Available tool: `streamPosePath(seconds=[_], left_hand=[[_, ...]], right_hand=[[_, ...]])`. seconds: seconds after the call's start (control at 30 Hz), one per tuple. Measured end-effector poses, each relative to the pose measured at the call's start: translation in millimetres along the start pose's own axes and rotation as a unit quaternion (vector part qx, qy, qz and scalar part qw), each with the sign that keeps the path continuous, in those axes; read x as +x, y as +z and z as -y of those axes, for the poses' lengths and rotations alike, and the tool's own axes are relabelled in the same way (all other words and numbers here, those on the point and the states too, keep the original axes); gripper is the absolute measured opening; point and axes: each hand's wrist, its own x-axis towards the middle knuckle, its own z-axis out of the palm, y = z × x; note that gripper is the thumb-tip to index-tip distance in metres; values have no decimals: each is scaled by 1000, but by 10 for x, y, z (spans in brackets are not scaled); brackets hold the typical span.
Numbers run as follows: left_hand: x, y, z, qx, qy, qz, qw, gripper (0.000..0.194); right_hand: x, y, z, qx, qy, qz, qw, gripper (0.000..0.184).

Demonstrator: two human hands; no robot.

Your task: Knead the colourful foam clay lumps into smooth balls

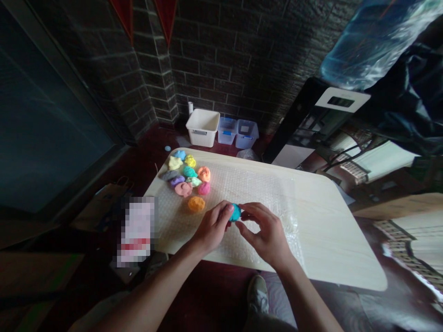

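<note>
A small lump of bright blue clay is pinched between both my hands above the bubble wrap sheet on the light wooden table. My left hand grips its left side with curled fingers. Thumb and fingertips of my right hand press its right side. An orange clay lump lies just left of my left hand. Further back left sits a cluster of several coloured clay lumps: pink, purple, teal, yellow, orange and grey.
A white bin and two translucent blue boxes stand on the floor by the dark brick wall behind the table. A black stand rises at the right. A bag hangs at the table's left edge. My shoe shows below.
</note>
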Motion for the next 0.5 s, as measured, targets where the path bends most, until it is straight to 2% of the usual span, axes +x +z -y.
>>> streamPosePath(seconds=[0.17,0.5], left_hand=[[-5,12,16,13,3,-3,1000,46],[-39,59,12,69,-6,3,998,46]], right_hand=[[-21,48,-4,-40,-15,-21,999,35],[-49,125,10,-105,-24,-58,993,23]])
